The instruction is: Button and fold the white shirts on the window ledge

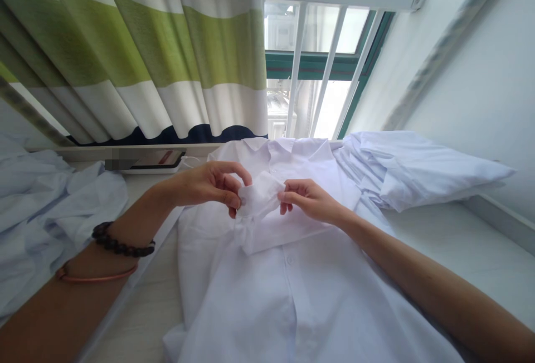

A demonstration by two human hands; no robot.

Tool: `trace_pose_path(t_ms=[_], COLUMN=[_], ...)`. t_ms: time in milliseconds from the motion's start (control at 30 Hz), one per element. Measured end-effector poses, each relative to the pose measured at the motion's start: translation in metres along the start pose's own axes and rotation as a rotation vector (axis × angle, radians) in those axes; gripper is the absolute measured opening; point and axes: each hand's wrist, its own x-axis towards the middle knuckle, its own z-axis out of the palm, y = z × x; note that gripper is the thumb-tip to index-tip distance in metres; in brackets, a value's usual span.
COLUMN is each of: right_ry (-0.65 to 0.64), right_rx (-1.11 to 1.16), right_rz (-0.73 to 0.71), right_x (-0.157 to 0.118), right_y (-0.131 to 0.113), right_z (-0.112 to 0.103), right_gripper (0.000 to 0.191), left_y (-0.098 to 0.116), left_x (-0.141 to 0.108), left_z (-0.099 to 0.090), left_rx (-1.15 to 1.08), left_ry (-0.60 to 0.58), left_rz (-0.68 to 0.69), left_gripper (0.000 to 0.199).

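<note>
A white button-up shirt (259, 290) lies spread out in front of me, its collar toward the window and its button placket running down the middle. Raised over the chest is a cuff (262, 193), which looks like the end of one sleeve. My left hand (221, 184) pinches the cuff's left edge, near what looks like a small button. At the cuff's right end, my right hand (303, 198) grips the fabric between thumb and fingers. Part of the sleeve hangs below the cuff across the shirt front.
Crumpled white cloth (50, 218) lies at the left. A flat device or box (154, 161) with a white cable rests by the back ledge. Folded white garments (422, 168) are piled at the right. Behind are a green-and-white curtain (137, 45) and white window bars (321, 62).
</note>
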Motion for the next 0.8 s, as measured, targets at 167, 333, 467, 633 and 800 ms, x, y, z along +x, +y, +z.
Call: trace_pose_path(t_ms=[167,333,467,633,800], right_ry=[-0.036,-0.081,-0.177,-0.284,-0.143], right_rx=[-0.063,-0.457,-0.637,-0.783,-0.999], right_rz=[0.003,0.096,0.254,0.224,0.261], right_x=[-0.001,-0.001,-0.007,-0.008,-0.001], right_y=[-0.003,0.001,0.005,0.006,0.025], right_z=[-0.003,-0.034,-0.051,-0.050,-0.065], right_gripper=[0.029,0.032,0.056,0.074,0.066], left_y=[0.001,-0.002,-0.011,-0.005,0.010], left_x=[-0.012,-0.030,-0.028,-0.027,-0.025], left_z=[-0.014,-0.035,-0.041,-0.042,-0.029], left_rx=[0.076,0.258,0.365,0.360,0.594], left_ry=[-0.060,0.038,0.038,-0.159,-0.093], left_rz=[-0.147,-0.367,-0.426,-0.345,-0.501], left_gripper=[0.032,0.053,0.062,0.096,0.093])
